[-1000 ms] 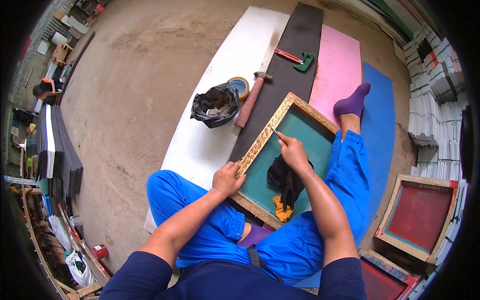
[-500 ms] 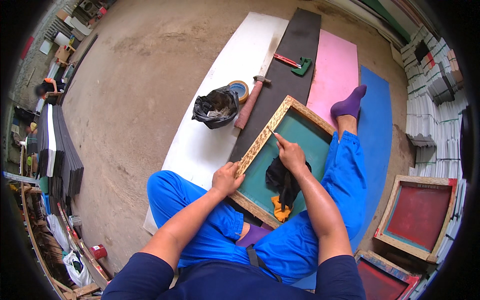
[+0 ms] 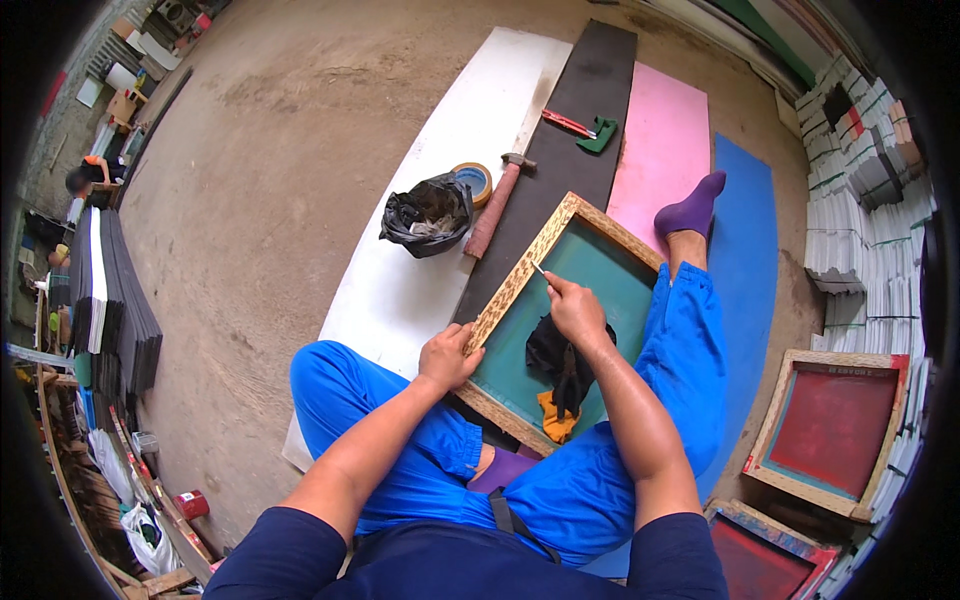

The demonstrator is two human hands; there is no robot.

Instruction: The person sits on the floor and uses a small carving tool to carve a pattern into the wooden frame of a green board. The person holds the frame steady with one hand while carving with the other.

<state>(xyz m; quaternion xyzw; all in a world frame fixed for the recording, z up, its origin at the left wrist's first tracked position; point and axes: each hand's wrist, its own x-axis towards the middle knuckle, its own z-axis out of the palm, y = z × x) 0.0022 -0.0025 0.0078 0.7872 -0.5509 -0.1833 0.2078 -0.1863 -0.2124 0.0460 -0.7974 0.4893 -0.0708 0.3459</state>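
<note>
A wooden screen-printing frame (image 3: 520, 268) with green mesh (image 3: 590, 262) lies tilted across my lap and legs. My left hand (image 3: 450, 357) is closed on its left side rail, near the lower corner. Over the mesh, my right hand (image 3: 577, 310) is closed round a slim tool (image 3: 539, 268) with a pale, thin tip. That tip is at the inner edge of the left rail; the fist hides the rest of the tool, so its kind cannot be told. Below my right hand, a crumpled black cloth (image 3: 557, 362) and a yellow-orange cloth (image 3: 556, 416) rest on the mesh.
Ahead lie a hammer (image 3: 495, 207), a tape roll (image 3: 473, 182), a black plastic bag (image 3: 427, 215), a red cutter (image 3: 568, 123) and a green tool (image 3: 598, 136). White, black, pink and blue sheets (image 3: 745, 220) cover the floor. Red-meshed frames (image 3: 832, 430) stand right, beside stacked sheets (image 3: 840, 235).
The whole view has shifted slightly, so everything appears a little further left. My right hand's tool tip sits marginally lower along the rail. My left hand keeps its hold.
</note>
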